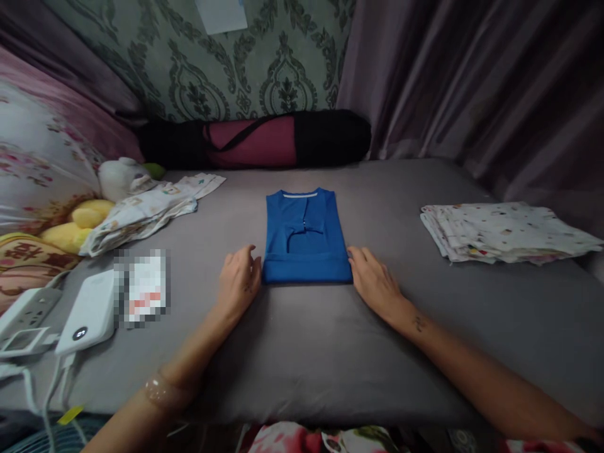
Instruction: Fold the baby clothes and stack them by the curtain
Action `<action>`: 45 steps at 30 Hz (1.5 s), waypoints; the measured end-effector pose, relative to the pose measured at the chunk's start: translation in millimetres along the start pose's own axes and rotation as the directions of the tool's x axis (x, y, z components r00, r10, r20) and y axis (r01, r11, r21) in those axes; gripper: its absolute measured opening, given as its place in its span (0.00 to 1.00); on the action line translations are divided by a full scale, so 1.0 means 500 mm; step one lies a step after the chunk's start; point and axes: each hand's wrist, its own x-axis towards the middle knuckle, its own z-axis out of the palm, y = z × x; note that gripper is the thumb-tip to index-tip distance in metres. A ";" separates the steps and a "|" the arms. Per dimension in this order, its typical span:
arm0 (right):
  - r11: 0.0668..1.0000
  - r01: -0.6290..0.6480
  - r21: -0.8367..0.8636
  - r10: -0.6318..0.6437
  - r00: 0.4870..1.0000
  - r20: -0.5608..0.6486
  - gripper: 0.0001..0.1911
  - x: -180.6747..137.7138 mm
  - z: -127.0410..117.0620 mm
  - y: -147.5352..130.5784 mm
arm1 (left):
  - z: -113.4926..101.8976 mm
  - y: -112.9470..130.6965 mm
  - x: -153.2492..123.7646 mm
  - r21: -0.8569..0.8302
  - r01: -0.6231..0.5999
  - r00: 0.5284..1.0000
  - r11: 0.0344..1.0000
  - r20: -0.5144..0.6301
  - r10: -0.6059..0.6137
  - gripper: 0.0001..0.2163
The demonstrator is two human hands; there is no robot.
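Note:
A blue shirt (306,242) lies folded into a neat rectangle in the middle of the grey bed sheet (302,340), collar towards the wall. My left hand (240,281) rests at its lower left corner, fingers curled loosely against the fold. At the lower right corner my right hand (375,281) lies flat on the sheet, fingertips touching the shirt's edge. Neither hand lifts the cloth.
A stack of folded white patterned cloths (500,231) sits at the right. Loose patterned garments (151,211) and plush toys (89,220) lie at the left. A white power bank (89,313) and a power strip (26,311) with cables are near the left edge. A black and red bolster (255,139) lines the wall.

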 end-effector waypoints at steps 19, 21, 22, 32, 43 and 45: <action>0.847 0.494 0.196 -0.531 0.767 0.360 0.30 0.032 0.018 -0.032 | 0.057 0.032 0.018 -0.038 -0.326 0.853 0.945 0.419 0.311 0.27; 0.840 0.501 0.208 -0.542 0.758 0.363 0.30 0.041 0.008 -0.032 | 0.050 0.031 0.022 -0.106 -0.304 0.843 0.947 0.433 0.319 0.28; 0.833 0.513 0.206 -0.552 0.754 0.354 0.29 0.046 0.002 -0.030 | 0.045 0.030 0.024 -0.137 -0.284 0.844 0.949 0.434 0.315 0.28; 0.763 0.609 0.217 -0.645 0.689 0.331 0.29 0.075 0.015 0.013 | 0.016 -0.027 -0.003 -0.279 -0.023 0.915 0.960 0.381 0.133 0.28; 0.650 0.730 0.211 -0.753 0.582 0.307 0.30 0.146 0.045 -0.150 | -0.002 -0.072 0.008 -0.540 0.313 0.942 0.781 0.073 -0.327 0.17; 0.609 0.760 0.229 -0.786 0.538 0.305 0.30 0.165 0.061 -0.177 | -0.002 -0.073 0.009 -0.585 0.325 0.930 0.743 0.055 -0.363 0.16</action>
